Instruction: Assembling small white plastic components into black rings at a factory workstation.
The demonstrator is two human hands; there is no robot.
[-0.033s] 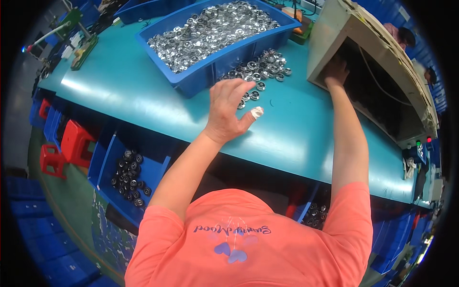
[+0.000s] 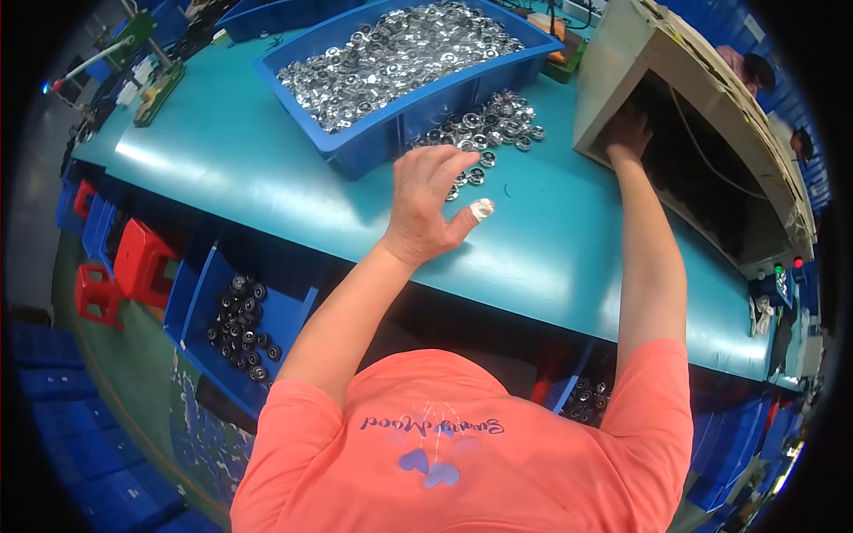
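At the far left, below the table's edge, a blue bin (image 2: 233, 330) held a cluster of small black wheels (image 2: 241, 325), with red containers (image 2: 135, 264) beside it. Above them the teal table (image 2: 267, 169) carried a large blue tray (image 2: 404, 111) heaped with shiny metal rings (image 2: 391, 53). Just right of the tray's front corner a loose pile of metal rings (image 2: 484, 124) lay on the tabletop. The left hand (image 2: 426, 204) hovered over the near end of that pile, fingers spread wide and curled downward, holding nothing that could be seen; its thumb tip wore a white wrap (image 2: 482, 210). Whether the fingertips touched the rings could not be told. Further right, the right hand (image 2: 626, 133) reached into the dark opening of a beige machine housing (image 2: 622, 53), its fingers hidden inside, so its grip could not be told. At the far right edge small red and green lights (image 2: 787, 266) showed on the machine's lower corner
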